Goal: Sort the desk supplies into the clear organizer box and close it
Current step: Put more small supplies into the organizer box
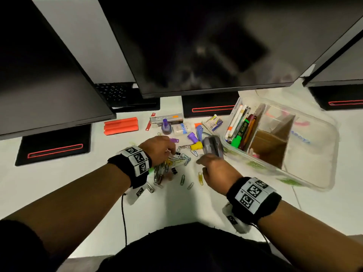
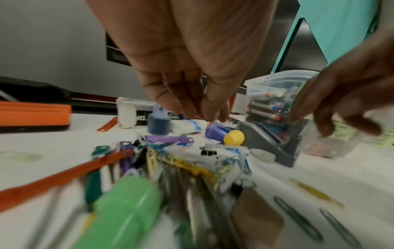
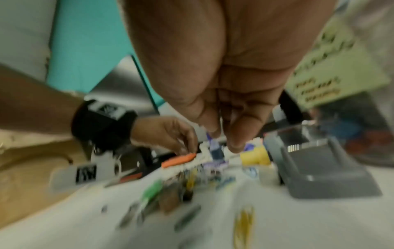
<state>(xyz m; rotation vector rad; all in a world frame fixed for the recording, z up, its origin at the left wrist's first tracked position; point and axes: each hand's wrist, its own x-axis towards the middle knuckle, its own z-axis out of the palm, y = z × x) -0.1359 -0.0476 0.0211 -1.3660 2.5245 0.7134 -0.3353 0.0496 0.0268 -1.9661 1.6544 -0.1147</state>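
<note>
The clear organizer box [image 1: 306,173] stands open at the right; pens and markers [image 1: 241,128] fill its left compartment, and cardboard dividers [image 1: 272,142] split the rest. A heap of paper clips and binder clips [image 1: 176,160] lies at the centre of the desk. My left hand [image 1: 171,151] hovers over that heap, its fingers [image 2: 192,109] pointing down close together with nothing visibly between them. My right hand [image 1: 204,163] is just in front of a grey tape dispenser [image 1: 213,146]; its fingers [image 2: 326,128] hang loosely and hold nothing.
Behind the heap lie a yellow cap [image 1: 196,146], a purple cap [image 1: 192,137], a purple ink bottle [image 1: 166,127], a glue bottle [image 1: 181,128], a staple box [image 1: 214,122] and an orange block [image 1: 120,125]. A green highlighter [image 2: 123,210] lies under my left wrist. Three monitors overhang the back.
</note>
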